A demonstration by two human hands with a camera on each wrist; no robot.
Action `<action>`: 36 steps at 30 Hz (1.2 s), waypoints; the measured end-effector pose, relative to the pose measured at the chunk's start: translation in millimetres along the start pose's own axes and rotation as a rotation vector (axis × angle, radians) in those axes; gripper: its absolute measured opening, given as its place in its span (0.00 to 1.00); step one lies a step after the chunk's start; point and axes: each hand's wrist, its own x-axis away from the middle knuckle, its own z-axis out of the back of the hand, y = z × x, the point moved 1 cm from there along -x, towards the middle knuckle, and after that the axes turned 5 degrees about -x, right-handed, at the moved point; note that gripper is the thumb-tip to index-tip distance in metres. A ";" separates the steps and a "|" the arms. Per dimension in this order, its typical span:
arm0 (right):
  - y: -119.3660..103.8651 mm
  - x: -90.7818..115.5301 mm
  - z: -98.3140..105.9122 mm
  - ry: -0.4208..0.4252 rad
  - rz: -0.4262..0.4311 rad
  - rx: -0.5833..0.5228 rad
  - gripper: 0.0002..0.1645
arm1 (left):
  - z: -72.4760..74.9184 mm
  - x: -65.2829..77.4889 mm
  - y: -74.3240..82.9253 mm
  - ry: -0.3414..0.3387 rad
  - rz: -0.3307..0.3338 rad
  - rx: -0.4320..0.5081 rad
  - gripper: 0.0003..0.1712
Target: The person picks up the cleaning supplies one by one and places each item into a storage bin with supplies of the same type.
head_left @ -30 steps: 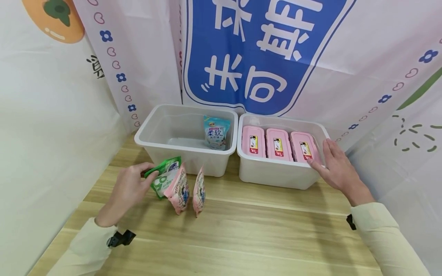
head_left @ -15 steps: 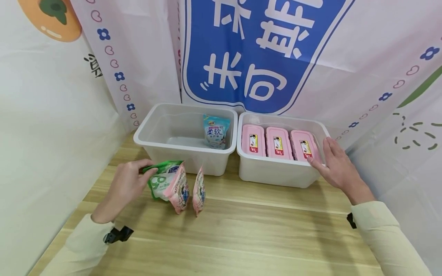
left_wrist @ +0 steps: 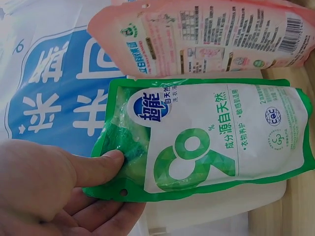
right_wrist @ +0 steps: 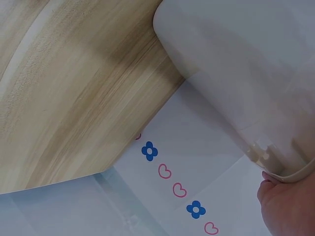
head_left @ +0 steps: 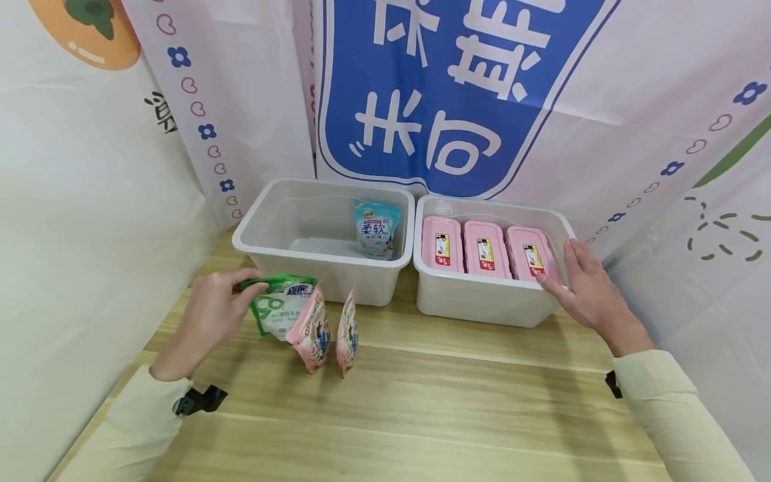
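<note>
My left hand (head_left: 207,318) pinches the top edge of a green-and-white laundry detergent pouch (head_left: 280,309), thumb on its printed face in the left wrist view. The pouch hangs upright left of two pink detergent pouches, one nearer (head_left: 312,338) and one farther right (head_left: 347,336), both standing edge-on to the head view. The nearer pink one partly covers its right side. With fingers extended, my right hand (head_left: 587,291) rests at the right end of the right-hand white bin (head_left: 476,298), thumb over the rim. In the right wrist view only part of that hand (right_wrist: 290,209) shows.
The left-hand white bin (head_left: 325,276) holds a blue detergent pouch (head_left: 376,231) at its right end. Three pink-lidded boxes (head_left: 486,249) stand side by side in the right bin. Printed cloth walls (head_left: 259,87) enclose the wooden table (head_left: 409,408) at the back and sides.
My left hand has drawn the green pouch slightly left and turned its printed face more toward the head view. The right hand, bins and pink pouches have stayed in place.
</note>
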 end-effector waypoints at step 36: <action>0.1 -0.3 0.1 0.005 0.017 -0.009 0.60 | 47.8 -43.0 20.1 0.008 -0.026 -0.003 0.06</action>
